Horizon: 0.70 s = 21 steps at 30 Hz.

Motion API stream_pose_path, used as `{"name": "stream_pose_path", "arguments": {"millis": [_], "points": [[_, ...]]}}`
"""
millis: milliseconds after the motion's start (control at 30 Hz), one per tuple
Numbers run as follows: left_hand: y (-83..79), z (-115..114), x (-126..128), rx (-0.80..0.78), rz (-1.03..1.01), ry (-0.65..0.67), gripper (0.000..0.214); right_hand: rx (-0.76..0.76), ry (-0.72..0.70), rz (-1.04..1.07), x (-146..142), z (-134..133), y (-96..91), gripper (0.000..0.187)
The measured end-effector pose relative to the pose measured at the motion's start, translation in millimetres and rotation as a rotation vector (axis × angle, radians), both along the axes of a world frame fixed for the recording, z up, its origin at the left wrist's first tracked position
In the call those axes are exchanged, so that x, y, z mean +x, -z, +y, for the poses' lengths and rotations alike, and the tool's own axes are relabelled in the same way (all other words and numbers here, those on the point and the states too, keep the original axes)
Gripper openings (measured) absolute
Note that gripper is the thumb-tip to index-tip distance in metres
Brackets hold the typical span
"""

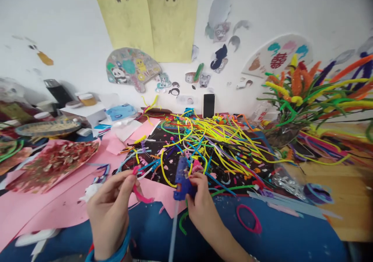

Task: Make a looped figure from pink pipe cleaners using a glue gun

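Between the thumb and fingers of my left hand [112, 209] is a bent pink pipe cleaner [140, 194], its lower end curling to the right. My right hand [202, 200] grips a blue hot glue gun [181, 180] whose nozzle points away from me. A long translucent glue stick [174, 231] sticks out of the gun's back toward me. Just beyond both hands, a dark mat [227, 180] carries a heap of yellow, blue and purple pipe cleaners [215, 134] and many small scraps.
Pink paper sheets [70, 200] cover the left side. A vase of pipe-cleaner flowers [287, 126] stands at the right, and a phone [208, 106] leans on the wall. A pink ring [249, 219] and several clear glue sticks [285, 204] lie at the front right.
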<state>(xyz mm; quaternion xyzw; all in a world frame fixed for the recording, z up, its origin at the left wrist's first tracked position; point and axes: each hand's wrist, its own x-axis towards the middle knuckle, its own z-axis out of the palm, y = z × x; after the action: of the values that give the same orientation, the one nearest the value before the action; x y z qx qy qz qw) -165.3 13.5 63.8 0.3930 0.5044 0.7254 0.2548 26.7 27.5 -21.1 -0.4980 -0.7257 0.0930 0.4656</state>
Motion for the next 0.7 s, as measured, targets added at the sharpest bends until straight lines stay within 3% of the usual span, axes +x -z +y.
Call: {"name": "stream_pose_path", "arguments": {"millis": [233, 367, 600, 700], "points": [[-4.3, -14, -15, -0.061, 0.060, -0.015, 0.023, 0.012, -0.008, -0.191, -30, 8, 8.7, 0.023], [-1.4, -21, -19, -0.088, 0.061, -0.057, 0.023, 0.025, -0.006, -0.249, -32, 5, 10.3, 0.015], [8.5, -20, -20, -0.089, 0.066, -0.016, 0.026, 0.057, 0.021, -0.312, -32, 5, 12.0, 0.001], [9.4, -19, -18, -0.092, 0.084, -0.011, 0.024, 0.073, 0.041, -0.353, -32, 7, 12.4, 0.005]]}}
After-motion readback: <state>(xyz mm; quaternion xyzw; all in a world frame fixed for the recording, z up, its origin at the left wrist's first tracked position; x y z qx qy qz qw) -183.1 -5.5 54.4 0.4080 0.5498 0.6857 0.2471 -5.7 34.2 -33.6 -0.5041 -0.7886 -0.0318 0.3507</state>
